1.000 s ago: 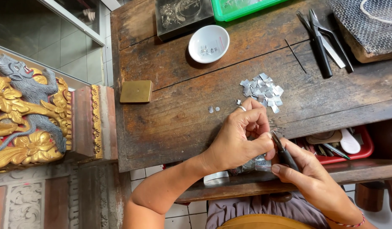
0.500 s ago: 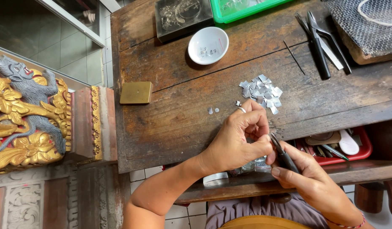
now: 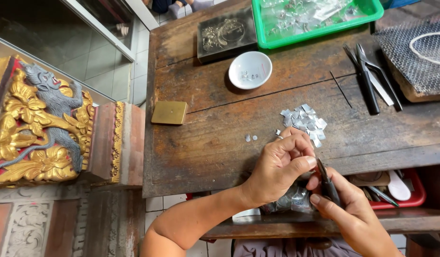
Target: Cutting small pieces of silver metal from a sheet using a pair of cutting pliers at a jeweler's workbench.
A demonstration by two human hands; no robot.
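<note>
My left hand [image 3: 281,164] is curled over the near edge of the wooden workbench [image 3: 205,143], fingertips pinched together on something tiny that I cannot make out. My right hand [image 3: 348,209] grips a pair of small dark pliers [image 3: 327,183], whose tip points up into the left hand's fingers. Just beyond the hands lies a pile of small silver metal squares [image 3: 303,121], and two tiny silver discs [image 3: 251,138] sit to its left.
A white bowl [image 3: 250,70], a brass square block [image 3: 169,113], a dark embossed block [image 3: 227,33], a green tray of silver bits [image 3: 315,19], black pliers and tweezers [image 3: 369,78] and a wire mesh pad [image 3: 415,47] lie on the bench. A red tray [image 3: 396,190] sits below.
Both hands stay at the bench's near edge with only slight finger movement; the pliers remain pressed against the left fingertips.
</note>
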